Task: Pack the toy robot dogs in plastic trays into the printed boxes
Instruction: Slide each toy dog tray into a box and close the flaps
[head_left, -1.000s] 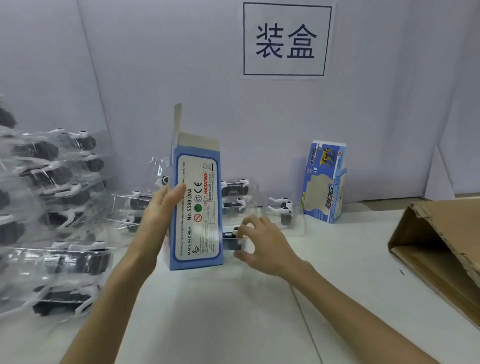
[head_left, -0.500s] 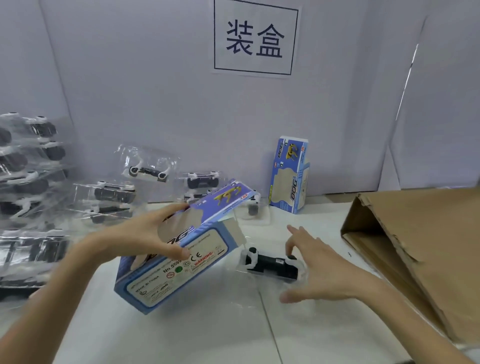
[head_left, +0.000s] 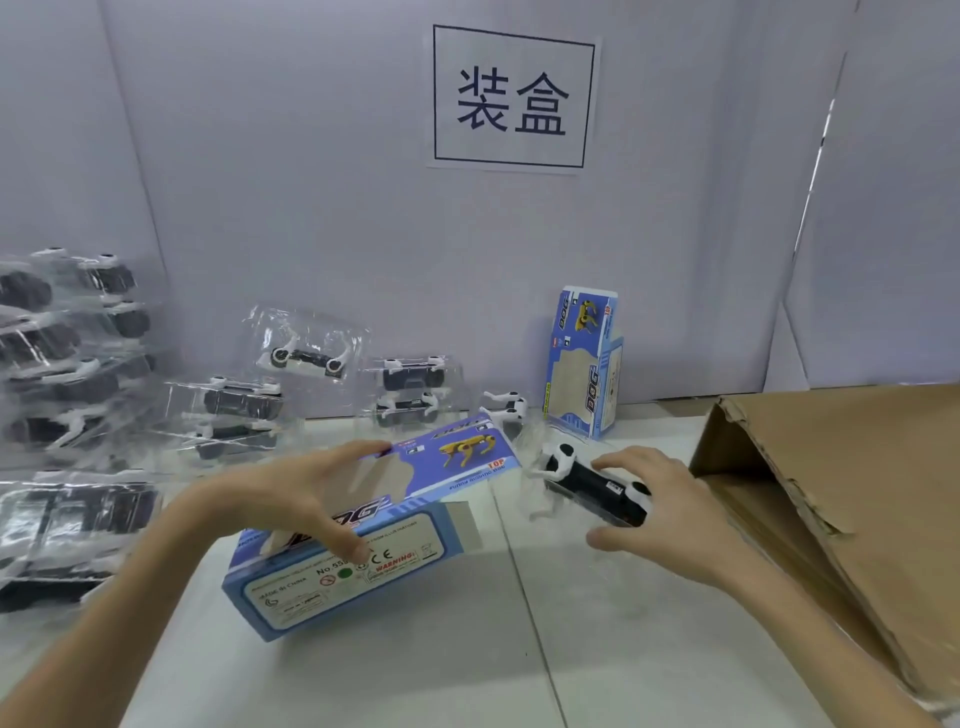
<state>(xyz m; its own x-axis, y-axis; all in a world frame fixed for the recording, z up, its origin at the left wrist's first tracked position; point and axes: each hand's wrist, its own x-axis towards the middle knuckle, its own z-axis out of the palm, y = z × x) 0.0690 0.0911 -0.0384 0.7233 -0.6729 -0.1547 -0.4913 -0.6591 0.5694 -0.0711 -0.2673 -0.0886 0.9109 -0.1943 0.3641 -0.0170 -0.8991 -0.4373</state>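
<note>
My left hand (head_left: 291, 499) grips a blue printed box (head_left: 363, 551) from above, thumb on its label side and fingers over its far edge. The box is tilted, its open end with a grey flap pointing right. My right hand (head_left: 660, 504) holds a black and white toy robot dog in a clear plastic tray (head_left: 592, 483) just right of that open end, fingers over its top and thumb below. The tray hangs slightly above the white table (head_left: 519, 649).
Stacks of trayed dogs (head_left: 67, 374) fill the left side, with more trays (head_left: 410, 384) along the back wall. A second printed box (head_left: 582, 364) stands upright at the back. A large open cardboard carton (head_left: 831, 493) lies on its side at the right.
The box has gone from upright to tilted on its side, open end to the right. My right hand has taken hold of the trayed dog and lifted it beside the opening.
</note>
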